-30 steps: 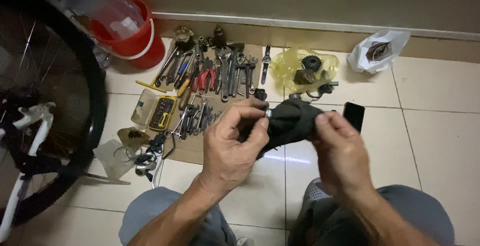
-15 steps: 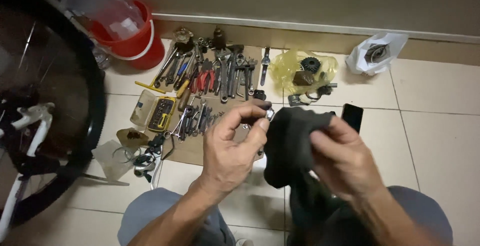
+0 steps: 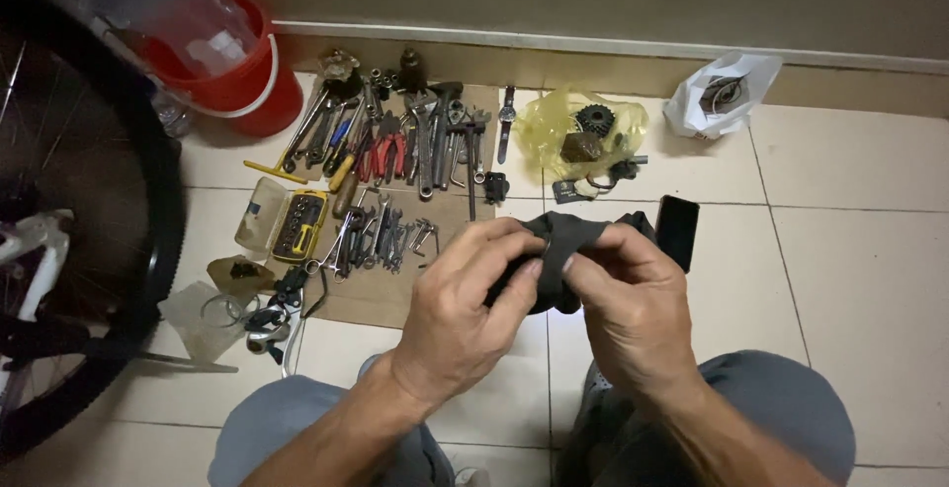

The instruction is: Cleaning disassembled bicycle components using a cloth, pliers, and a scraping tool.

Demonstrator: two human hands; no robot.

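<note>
Both hands meet in the middle of the view, above the tiled floor point(image 3: 850, 250), and between them sits a dark cloth point(image 3: 565, 240). The left hand point(image 3: 465, 314) has its fingers point(image 3: 509, 250) curled over the near edge of the cloth, clenched on it, with the thumb pressing in from below. The right hand point(image 3: 633, 309) grips the same cloth from the other side, its fingers point(image 3: 603, 250) pinched down on the fabric, so the two hands touch at the fingertips. Whether anything is wrapped inside the cloth cannot be told.

Just beyond the right hand, a black phone point(image 3: 677, 232) lies on the floor. Further off, a sheet of cardboard point(image 3: 376, 294) carries a spread of hand tools point(image 3: 405, 151): wrenches, pliers with red grips and screwdrivers in rough rows. A yellow case of bits point(image 3: 297, 225) lies open at its left edge. Right of the tools, a yellow plastic bag point(image 3: 554, 136) holds a dark toothed cog point(image 3: 595, 119), and a white plastic bag point(image 3: 722, 96) sits near the wall. A red bucket point(image 3: 247, 87) with a clear plastic bag in it stands at the far left corner. A bicycle wheel point(image 3: 148, 210) fills the left side of the view. The person's knees, in grey trousers point(image 3: 791, 398), frame the bottom.
</note>
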